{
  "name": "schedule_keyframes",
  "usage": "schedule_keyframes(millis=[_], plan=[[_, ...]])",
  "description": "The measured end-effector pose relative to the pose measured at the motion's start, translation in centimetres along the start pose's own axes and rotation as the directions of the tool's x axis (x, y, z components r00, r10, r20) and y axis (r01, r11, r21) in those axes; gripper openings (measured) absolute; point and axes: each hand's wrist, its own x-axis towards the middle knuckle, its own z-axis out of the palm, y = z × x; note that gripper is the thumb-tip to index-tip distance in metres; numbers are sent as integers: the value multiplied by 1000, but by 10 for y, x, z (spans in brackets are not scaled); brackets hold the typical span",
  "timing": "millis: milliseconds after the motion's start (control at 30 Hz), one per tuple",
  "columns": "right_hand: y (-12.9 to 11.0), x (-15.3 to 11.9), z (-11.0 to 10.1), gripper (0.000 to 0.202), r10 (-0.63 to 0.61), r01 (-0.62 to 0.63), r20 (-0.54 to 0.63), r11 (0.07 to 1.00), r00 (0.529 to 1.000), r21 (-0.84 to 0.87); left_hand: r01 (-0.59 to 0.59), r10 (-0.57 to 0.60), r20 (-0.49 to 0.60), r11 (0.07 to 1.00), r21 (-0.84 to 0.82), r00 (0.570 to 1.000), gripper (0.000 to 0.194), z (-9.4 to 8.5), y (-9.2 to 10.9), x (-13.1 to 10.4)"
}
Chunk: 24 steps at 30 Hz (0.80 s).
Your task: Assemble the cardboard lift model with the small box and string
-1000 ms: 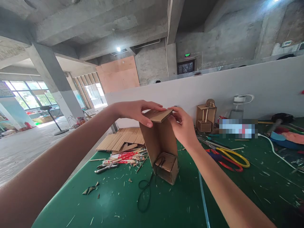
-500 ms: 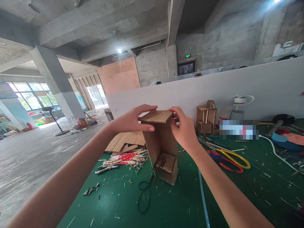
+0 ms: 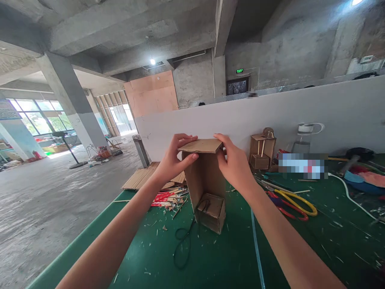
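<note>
A tall, open-fronted cardboard box [image 3: 192,176] stands upright on the green tabletop [image 3: 228,265] in front of me. Across its top lies a flat cardboard piece [image 3: 201,146], overhanging the front. My left hand [image 3: 177,154] grips this piece at its left end, thumb below and fingers above. On the right end my right hand [image 3: 233,158] pinches it, with the fingers partly hidden behind it. Inside the box's base sits a small cardboard block [image 3: 212,204]. A dark cord [image 3: 182,245] runs from it and loops on the table.
Cardboard sheets [image 3: 140,176] and thin sticks in red wrapping [image 3: 168,197] lie at the left. To the right are yellow-handled scissors [image 3: 297,200], a second cardboard box model [image 3: 262,150] and a water bottle [image 3: 303,136]. A white partition [image 3: 234,116] stands behind.
My left forearm has swung to the right and its wrist is lower, uncovering the table's left edge. Both hands stay on the flat cardboard piece; the box stands in the same place.
</note>
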Motion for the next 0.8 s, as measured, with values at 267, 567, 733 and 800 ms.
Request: schedule_keyframes(millis=[267,567,733,800], plan=[[1,2,-2,39,40,-46,55,993,998,104,3,-25,-114,981,-195,993,23,13,-7,-6],[-6,0,-15,55,69,-120,245,972,967,200,2,-42,-194,979,-204,980,21,15,-5,-6],[-14,-2,-20,54,67,-175,328,934,942,311,-6,-29,-204,985,-170,979,21,15,-3,-6],[-16,-3,-19,55,95,-190,296,932,950,308,-9,-26,-204,986,-165,979,19,13,-3,-6]])
